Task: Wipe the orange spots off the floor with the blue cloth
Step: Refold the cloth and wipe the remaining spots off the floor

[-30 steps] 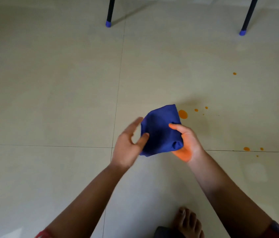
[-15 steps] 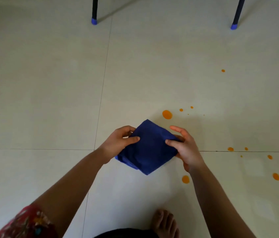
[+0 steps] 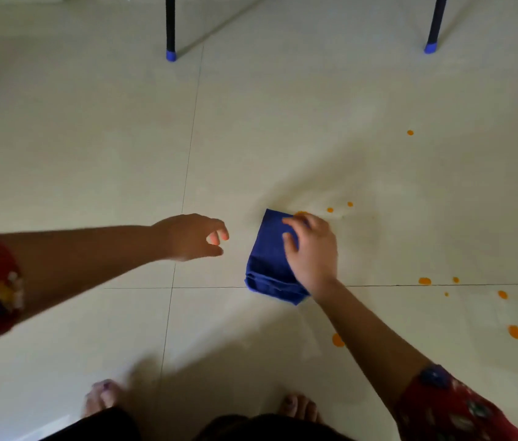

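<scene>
Blue on cream, flecked with orange

Under the fingers [image 3: 298, 221] of the right hand [image 3: 313, 253] the cloth [image 3: 267, 259] is plain deep blue. An orange spot [image 3: 301, 213] shows just past the fingertips, with more orange spots [image 3: 424, 281] to their right on the pale cream floor [image 3: 92, 154] with thin dark grout lines [image 3: 187, 160]. The sleeves [image 3: 461, 412] are red with a many-coloured flower print, and the chair legs [image 3: 170, 23] are black, capped blue.

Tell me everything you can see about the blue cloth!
The blue cloth is deep blue, soft-looking fabric, folded into a thick pad; layered edges show at its near end. It lies flat on the pale tiled floor, across a grout line. The right hand rests on its right side, fingers spread, pressing it down. Its far corner meets an orange spot, which is partly hidden. The left hand is apart from it, holding nothing.
</scene>
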Demonstrator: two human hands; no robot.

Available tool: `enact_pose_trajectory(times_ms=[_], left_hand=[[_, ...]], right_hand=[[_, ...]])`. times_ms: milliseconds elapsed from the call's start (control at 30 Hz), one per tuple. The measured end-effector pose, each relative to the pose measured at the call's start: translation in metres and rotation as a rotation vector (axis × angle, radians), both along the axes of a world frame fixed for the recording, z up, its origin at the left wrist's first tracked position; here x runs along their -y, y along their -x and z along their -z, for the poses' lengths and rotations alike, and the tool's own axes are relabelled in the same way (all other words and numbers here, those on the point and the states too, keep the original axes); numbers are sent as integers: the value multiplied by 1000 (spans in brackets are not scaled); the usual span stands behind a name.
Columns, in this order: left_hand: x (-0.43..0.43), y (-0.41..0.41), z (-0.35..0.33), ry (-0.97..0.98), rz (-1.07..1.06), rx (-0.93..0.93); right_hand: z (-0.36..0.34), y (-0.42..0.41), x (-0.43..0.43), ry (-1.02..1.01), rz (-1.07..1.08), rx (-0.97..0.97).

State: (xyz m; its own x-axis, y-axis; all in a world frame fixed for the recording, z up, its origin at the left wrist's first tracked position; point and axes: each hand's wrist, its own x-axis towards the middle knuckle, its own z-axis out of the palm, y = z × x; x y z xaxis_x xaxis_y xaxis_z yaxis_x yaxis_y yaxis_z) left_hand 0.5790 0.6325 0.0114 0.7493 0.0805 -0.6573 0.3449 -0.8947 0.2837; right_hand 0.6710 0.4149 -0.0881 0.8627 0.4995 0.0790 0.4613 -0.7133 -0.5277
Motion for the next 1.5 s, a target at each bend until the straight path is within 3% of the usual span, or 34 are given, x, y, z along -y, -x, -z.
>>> enact_pose_trajectory(times_ms=[133, 233, 333, 533, 633, 767, 900, 967, 1067, 1167, 1267, 1333, 1400, 1500], left_hand=[[-7, 7, 4, -91, 196, -168], [-2, 12, 24, -106, 265, -118], [4, 12, 55, -66, 224, 87], [9, -30, 104, 61, -5, 475], [10, -45, 125, 28, -35, 475], [7, -40, 151, -97, 144, 285], [7, -26, 159, -168, 159, 483], [11, -25, 160, -231, 167, 555], [13, -24, 158, -255, 196, 586], [14, -24, 156, -262, 214, 568], [13, -24, 156, -260, 207, 565], [13, -25, 157, -265, 196, 584], [14, -24, 158, -272, 207, 582], [13, -25, 157, -271, 201, 605]], right_hand=[[41, 49, -21, 400, -107, -47], [49, 65, -7, 488, -245, -19], [52, 67, 28, 475, -445, 56], [40, 21, 60, 548, -353, -50], [40, 20, 52, 549, -390, -46], [54, 40, 35, 499, -337, 90], [57, -7, 7, 458, -440, 151], [59, -39, 15, 449, -240, 128], [58, -20, 47, 397, 37, 76], [58, 27, 33, 380, -226, 109], [59, -17, -8, 338, -456, 142], [59, -68, -13, 358, -325, 197], [58, -94, 21, 411, -16, 149], [54, -48, 59, 388, 225, 73]])
